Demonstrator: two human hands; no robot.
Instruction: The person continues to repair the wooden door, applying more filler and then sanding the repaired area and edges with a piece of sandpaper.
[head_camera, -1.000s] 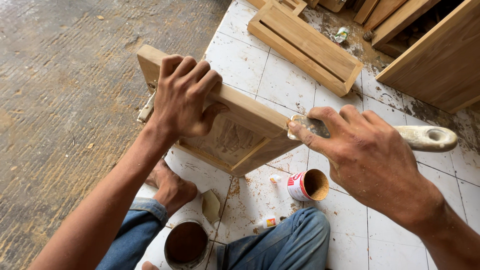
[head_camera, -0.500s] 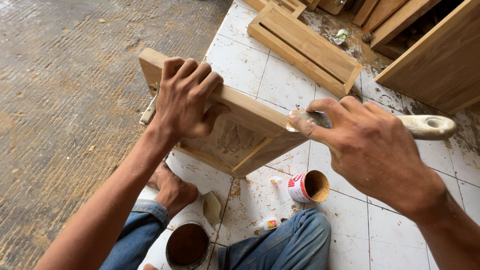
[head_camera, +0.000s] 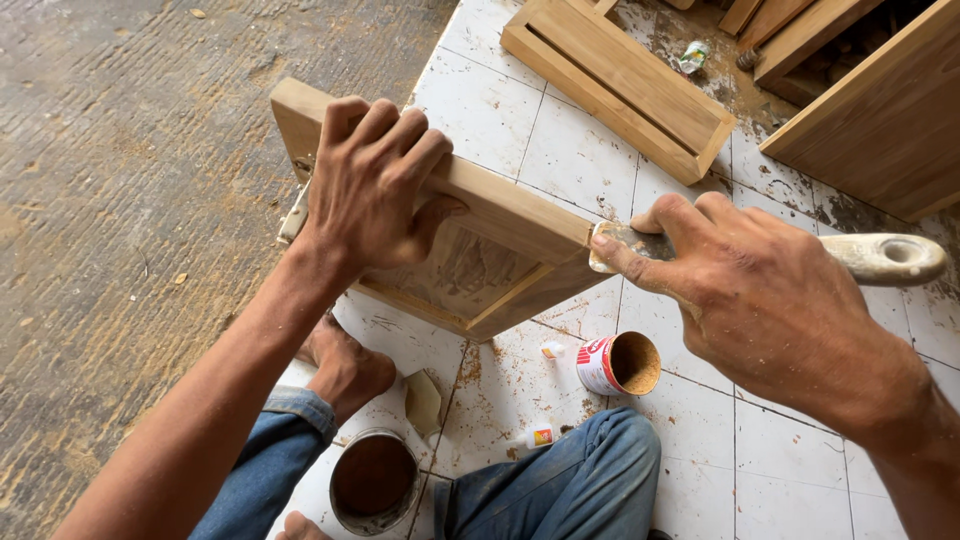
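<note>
Two hands work on a wooden panel held up off the floor.

The left hand (head_camera: 375, 185) is clamped over the top edge of the wooden panel (head_camera: 480, 250). The right hand (head_camera: 770, 300) is closed around a brush (head_camera: 885, 258), with its tip touching the panel's near corner. The panel runs long from the left hand across to the right hand, tilted up. Below the right hand sits a small can (head_camera: 620, 363) on the tiled floor (head_camera: 480, 110). Below the left hand is a dark tin (head_camera: 374, 480). Beyond both hands lies a wooden frame (head_camera: 620, 80).
</note>
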